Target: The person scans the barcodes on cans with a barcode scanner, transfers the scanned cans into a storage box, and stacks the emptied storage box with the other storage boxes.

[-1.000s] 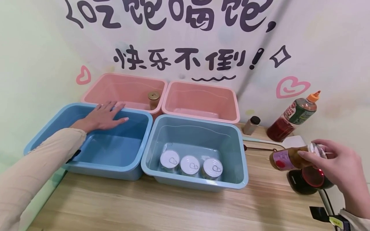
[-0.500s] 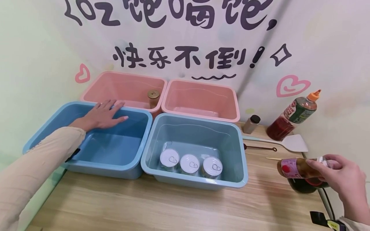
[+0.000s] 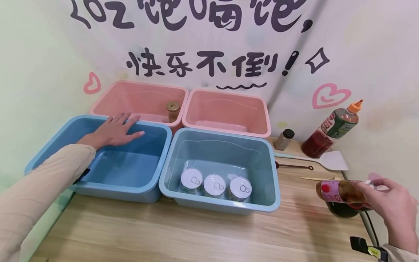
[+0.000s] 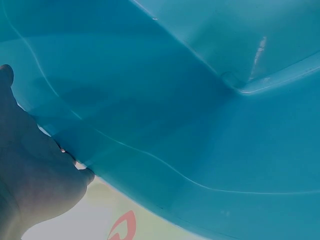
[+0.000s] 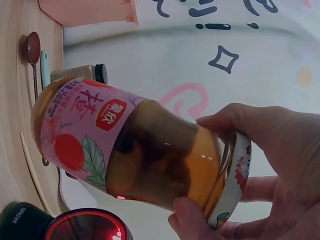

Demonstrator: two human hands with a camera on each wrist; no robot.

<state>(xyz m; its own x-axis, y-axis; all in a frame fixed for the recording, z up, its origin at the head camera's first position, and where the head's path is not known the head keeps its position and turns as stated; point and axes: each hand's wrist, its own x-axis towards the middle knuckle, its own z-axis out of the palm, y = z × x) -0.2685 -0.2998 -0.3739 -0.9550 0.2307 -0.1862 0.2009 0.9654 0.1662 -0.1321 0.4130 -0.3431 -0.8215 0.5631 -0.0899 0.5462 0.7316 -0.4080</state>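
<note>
My right hand grips a glass jar near its lid, holding it tilted above the right side of the table. In the right wrist view the jar has a pink label with red fruit, amber liquid with dark pieces inside, and a white patterned lid. My left hand rests with fingers spread on the far rim of the left blue bin. The left wrist view shows that hand at the edge of the bin wall.
Three cans stand in the right blue bin. Behind are two pink bins, the left one with a gold can. At right are a sauce bottle, a black-capped shaker, a white spatula and a black device.
My right hand has drawn the jar slightly to the right and lower, away from the spatula, and tipped it nearer to level. My left hand has stayed at the bin rim.
</note>
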